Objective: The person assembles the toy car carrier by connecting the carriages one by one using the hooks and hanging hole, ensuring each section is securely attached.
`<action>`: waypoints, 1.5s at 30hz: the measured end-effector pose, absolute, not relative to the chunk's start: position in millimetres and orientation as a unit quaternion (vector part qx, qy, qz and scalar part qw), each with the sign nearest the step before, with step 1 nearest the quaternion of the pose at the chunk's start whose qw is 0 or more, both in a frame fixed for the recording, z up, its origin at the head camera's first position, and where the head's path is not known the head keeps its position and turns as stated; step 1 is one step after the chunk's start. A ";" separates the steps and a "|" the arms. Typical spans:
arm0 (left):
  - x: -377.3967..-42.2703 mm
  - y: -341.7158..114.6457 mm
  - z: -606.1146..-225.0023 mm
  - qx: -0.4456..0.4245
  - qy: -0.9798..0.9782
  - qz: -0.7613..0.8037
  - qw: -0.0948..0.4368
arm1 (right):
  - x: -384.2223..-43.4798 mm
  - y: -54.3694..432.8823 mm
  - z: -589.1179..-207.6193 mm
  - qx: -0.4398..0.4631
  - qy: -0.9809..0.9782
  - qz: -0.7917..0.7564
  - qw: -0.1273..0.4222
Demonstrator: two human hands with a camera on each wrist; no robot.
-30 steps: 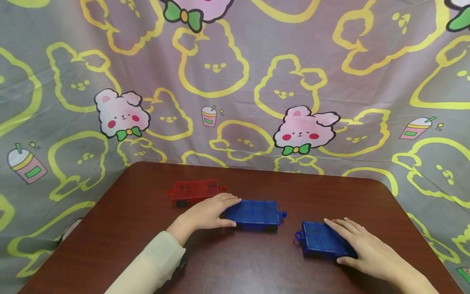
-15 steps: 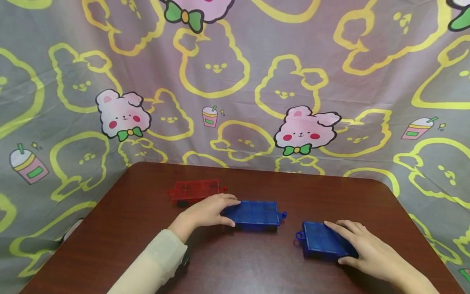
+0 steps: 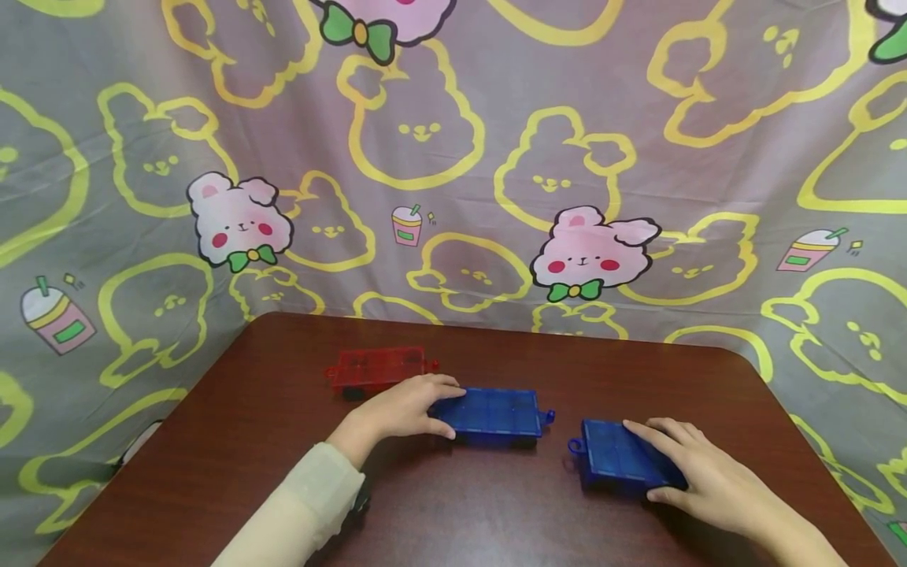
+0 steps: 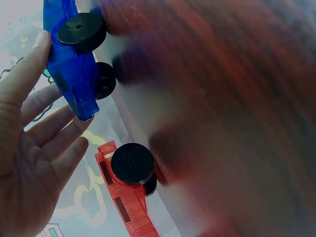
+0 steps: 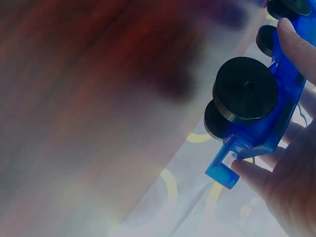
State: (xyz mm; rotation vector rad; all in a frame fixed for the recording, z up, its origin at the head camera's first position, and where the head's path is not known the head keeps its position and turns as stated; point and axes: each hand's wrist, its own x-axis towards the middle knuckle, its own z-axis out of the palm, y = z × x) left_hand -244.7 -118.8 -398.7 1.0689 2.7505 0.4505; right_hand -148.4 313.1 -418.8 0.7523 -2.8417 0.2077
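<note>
In the head view, a translucent blue toy wagon [image 3: 492, 411] with a peg hitch at its right end stands mid-table. My left hand [image 3: 407, 405] holds it by the left end, thumb on the near side and fingers on the far side. A second blue toy wagon [image 3: 620, 453] lies to the right, its ring hitch [image 3: 577, 446] facing the peg across a small gap. My right hand [image 3: 697, 468] grips that wagon's right end between thumb and fingers. Black wheels [image 5: 245, 88] show under it in the right wrist view.
A red toy wagon [image 3: 379, 368] stands behind my left hand, also seen on black wheels. A dark object [image 3: 360, 504] is partly hidden by my left sleeve. The brown table [image 3: 482, 512] ends at a patterned curtain [image 3: 453, 157].
My right hand has moved the right blue wagon slightly away from me and to the left, turning it a little. The left hand and its wagon have hardly moved.
</note>
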 end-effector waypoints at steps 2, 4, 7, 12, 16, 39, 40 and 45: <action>-244.6 -117.9 -399.1 0.356 0.919 0.151 0.079 | -149.9 311.2 -416.9 0.250 -0.961 0.074 0.089; -244.8 -117.3 -399.4 0.354 0.919 0.150 0.080 | -151.6 309.4 -415.1 0.246 -0.962 0.079 0.084; -244.8 -116.7 -399.5 0.353 0.920 0.152 0.081 | -154.2 307.1 -413.1 0.241 -0.964 0.086 0.077; -244.8 -117.0 -399.6 0.351 0.920 0.153 0.082 | -159.2 304.0 -412.7 0.238 -0.964 0.090 0.081; -245.0 -117.3 -400.0 0.351 0.920 0.153 0.083 | -164.3 301.8 -413.3 0.242 -0.962 0.093 0.088; -244.5 -117.4 -399.5 0.346 0.920 0.161 0.089 | -188.3 291.3 -415.1 0.233 -0.963 0.116 0.071; -244.6 -117.3 -399.3 0.346 0.920 0.162 0.089 | -189.1 291.3 -415.1 0.234 -0.963 0.115 0.070; -245.7 -117.4 -398.8 0.347 0.919 0.164 0.089 | -192.5 291.1 -415.7 0.240 -0.962 0.110 0.068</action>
